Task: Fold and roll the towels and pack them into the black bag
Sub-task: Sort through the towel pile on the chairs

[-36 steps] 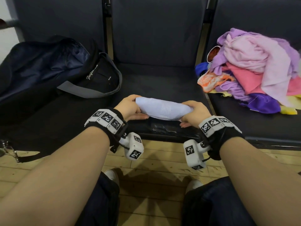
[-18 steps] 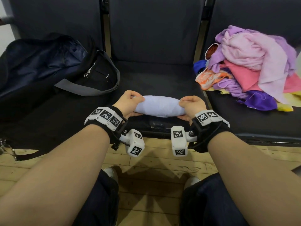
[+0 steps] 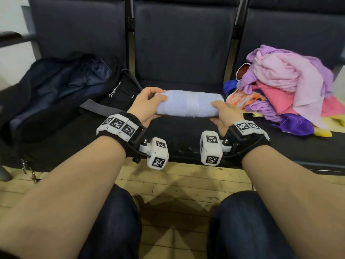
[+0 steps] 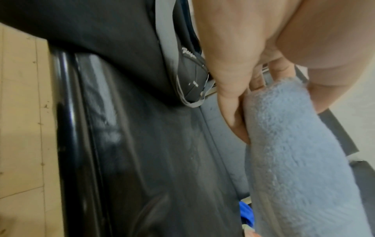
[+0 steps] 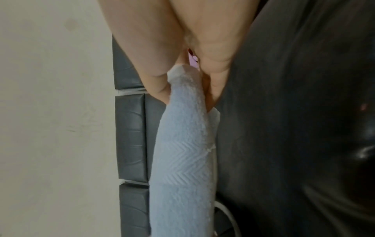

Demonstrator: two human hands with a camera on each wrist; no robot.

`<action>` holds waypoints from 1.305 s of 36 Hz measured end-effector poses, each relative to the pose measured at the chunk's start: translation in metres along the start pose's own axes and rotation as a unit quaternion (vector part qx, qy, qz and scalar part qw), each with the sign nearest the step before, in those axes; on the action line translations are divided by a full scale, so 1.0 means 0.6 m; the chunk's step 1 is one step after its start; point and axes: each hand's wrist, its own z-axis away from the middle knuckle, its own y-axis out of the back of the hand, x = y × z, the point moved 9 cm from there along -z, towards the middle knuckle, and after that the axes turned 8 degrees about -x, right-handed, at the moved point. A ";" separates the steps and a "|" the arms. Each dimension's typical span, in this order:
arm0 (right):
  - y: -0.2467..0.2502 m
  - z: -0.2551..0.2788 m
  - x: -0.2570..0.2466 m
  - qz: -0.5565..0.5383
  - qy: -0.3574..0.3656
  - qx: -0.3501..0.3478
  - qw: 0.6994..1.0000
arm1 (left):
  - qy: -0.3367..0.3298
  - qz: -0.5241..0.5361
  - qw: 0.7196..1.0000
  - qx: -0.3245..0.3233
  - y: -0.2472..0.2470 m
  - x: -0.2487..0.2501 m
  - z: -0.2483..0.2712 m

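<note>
Here, black bag (image 3: 61, 94) agape beside rolled towel (image 3: 188, 105)

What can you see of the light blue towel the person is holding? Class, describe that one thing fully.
The light blue towel is fluffy terry cloth, rolled into a thick horizontal cylinder. A woven zigzag band crosses it near the middle, plain in the right wrist view. The left hand grips its left end and the right hand its right end, thumbs on top. It seems lifted above the middle dark seat, though contact underneath cannot be ruled out.
</note>
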 end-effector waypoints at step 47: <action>-0.646 -0.025 -0.032 0.151 -0.184 -0.254 0.937 | -0.047 -0.058 0.960 0.269 0.579 0.248 -0.056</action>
